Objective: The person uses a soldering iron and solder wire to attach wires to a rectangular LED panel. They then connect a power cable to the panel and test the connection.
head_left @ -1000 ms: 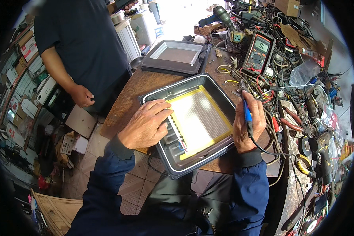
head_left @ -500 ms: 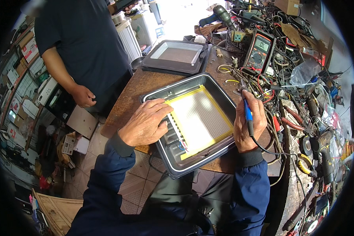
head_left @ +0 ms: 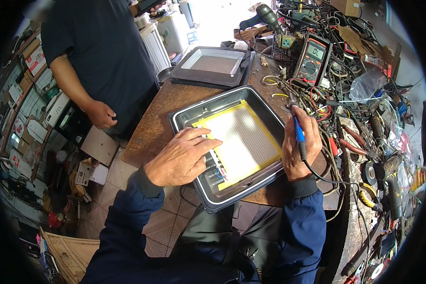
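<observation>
We are apparently steadying the LED panel (head_left: 246, 137) inside its black housing (head_left: 232, 200), left hand (head_left: 182, 155) open, right hand (head_left: 302, 146) gripping a soldering iron (head_left: 299, 130); any next touch is probably calling for steady aim.

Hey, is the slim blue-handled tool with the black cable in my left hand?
No, your right hand grips that slim blue-handled tool, while your left hand is over the yellow-bordered white panel.
</observation>
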